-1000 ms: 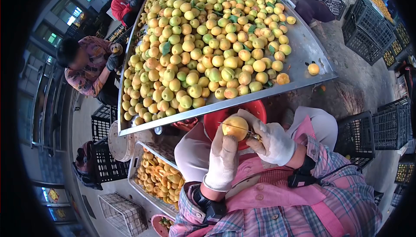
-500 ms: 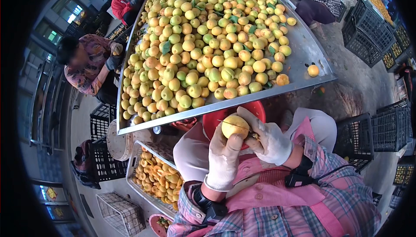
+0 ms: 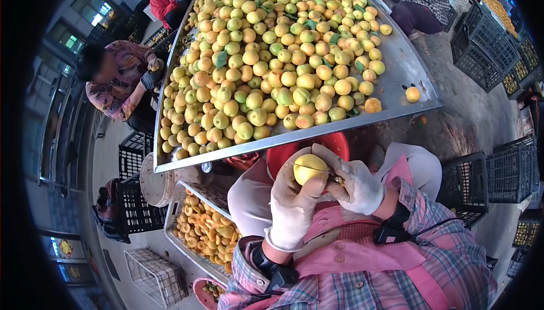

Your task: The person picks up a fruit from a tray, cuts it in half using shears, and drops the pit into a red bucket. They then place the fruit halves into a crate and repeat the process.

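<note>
My gloved left hand [image 3: 293, 199] is closed around a yellow apricot [image 3: 310, 168], held just past the near edge of the metal table. In my gloved right hand [image 3: 356, 184] is a small thin-bladed knife [image 3: 334, 176]; its fingers curl round the handle, which they mostly hide. The blade lies across the side of the apricot that faces me, and a dark line runs along the fruit there. Both gloves are white with soiled fingertips. Below my hands sits a red basin [image 3: 335, 142], partly covered by them.
A metal table [image 3: 408, 75] bears a heap of whole apricots [image 3: 266, 66]. Left of my knees stands a white crate [image 3: 198, 262] of halved apricots [image 3: 207, 231]. Black crates [image 3: 464, 185] stand to the right. Co-workers sit at left, including one in a patterned top [image 3: 116, 78].
The apricot has turned slightly in my left hand, and the blade line sits a little differently across it. Both hands have shifted slightly down and right in view.
</note>
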A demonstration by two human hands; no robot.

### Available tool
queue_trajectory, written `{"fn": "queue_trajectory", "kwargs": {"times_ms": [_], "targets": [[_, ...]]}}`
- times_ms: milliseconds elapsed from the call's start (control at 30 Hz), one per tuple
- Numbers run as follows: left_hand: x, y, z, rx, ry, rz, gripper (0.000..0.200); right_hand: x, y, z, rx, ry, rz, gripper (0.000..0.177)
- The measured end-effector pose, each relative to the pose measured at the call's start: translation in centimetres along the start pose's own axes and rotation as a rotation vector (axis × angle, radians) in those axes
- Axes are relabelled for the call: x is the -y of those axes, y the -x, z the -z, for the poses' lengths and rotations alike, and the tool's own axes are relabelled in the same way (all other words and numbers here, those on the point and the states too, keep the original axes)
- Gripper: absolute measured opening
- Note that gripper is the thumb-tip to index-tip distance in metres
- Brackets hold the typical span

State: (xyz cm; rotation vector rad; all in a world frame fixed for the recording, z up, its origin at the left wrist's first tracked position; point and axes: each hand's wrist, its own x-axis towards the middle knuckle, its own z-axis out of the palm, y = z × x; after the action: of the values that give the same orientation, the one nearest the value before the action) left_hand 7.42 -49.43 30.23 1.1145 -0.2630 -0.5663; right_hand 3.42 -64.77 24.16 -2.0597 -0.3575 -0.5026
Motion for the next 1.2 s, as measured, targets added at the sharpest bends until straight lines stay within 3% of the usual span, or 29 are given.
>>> {"fn": "queue_trajectory", "kwargs": {"times_ms": [33, 100, 167, 267, 333, 467, 533, 700, 800, 900, 967, 1000, 1067, 1200], "targets": [[0.3, 0.0, 0.4, -0.001, 0.000, 0.001, 0.072, -0.1, 0.1, 0.2, 0.054, 0.014, -0.016, 0.067], [1.1, -0.1, 1.5, -0.106, -0.896, -0.412, 0.066, -0.2, 0.2, 0.5, 0.104, 0.030, -0.038, 0.068], [1.0, -0.4, 1.2, -0.105, -0.866, -0.448, 0.063, -0.5, 0.0, 0.7, 0.151, -0.007, -0.059, 0.068], [1.4, -0.2, 1.3, -0.123, -0.697, -0.350, 0.063, -0.7, 0.1, -0.1, 0.087, -0.035, -0.037, 0.066], [1.5, 0.1, 0.8, -0.148, -0.299, -0.129, 0.061, -0.7, 0.1, -0.5, 0.046, -0.043, -0.017, 0.065], [2.4, 0.0, 1.7, -0.176, -0.512, -0.172, 0.054, -0.1, 0.2, -0.5, 0.039, 0.010, -0.016, 0.064], [2.0, -0.5, 1.8, -0.188, -0.866, -0.373, 0.047, -0.5, 0.2, -0.8, 0.051, 0.025, -0.052, 0.065], [1.2, -1.0, 2.3, -0.162, -0.840, -0.275, 0.047, -0.4, 0.0, -0.6, 0.110, 0.082, -0.104, 0.065], [1.3, -0.9, 2.4, -0.139, -0.885, -0.277, 0.048, 0.3, -0.4, -0.1, 0.118, 0.104, -0.004, 0.069], [1.6, -1.1, 2.3, -0.148, -0.946, -0.283, 0.049, 1.1, -1.2, 0.5, 0.060, -0.095, 0.008, 0.075], [1.9, -0.9, 1.6, -0.091, -0.631, -0.187, 0.048, 1.0, -1.7, 1.0, 0.220, -0.331, -0.011, 0.078], [2.2, -0.9, 2.2, -0.083, -0.732, -0.202, 0.042, 1.1, -1.6, 1.1, 0.220, -0.331, -0.014, 0.078], [2.5, -0.7, 2.4, -0.063, -0.740, -0.227, 0.038, 1.1, -1.4, 1.1, 0.402, -0.395, -0.226, 0.075], [1.8, -0.6, 2.4, 0.034, -0.844, -0.230, 0.029, 1.1, -1.1, 1.1, 0.362, -0.373, -0.161, 0.070]]}}
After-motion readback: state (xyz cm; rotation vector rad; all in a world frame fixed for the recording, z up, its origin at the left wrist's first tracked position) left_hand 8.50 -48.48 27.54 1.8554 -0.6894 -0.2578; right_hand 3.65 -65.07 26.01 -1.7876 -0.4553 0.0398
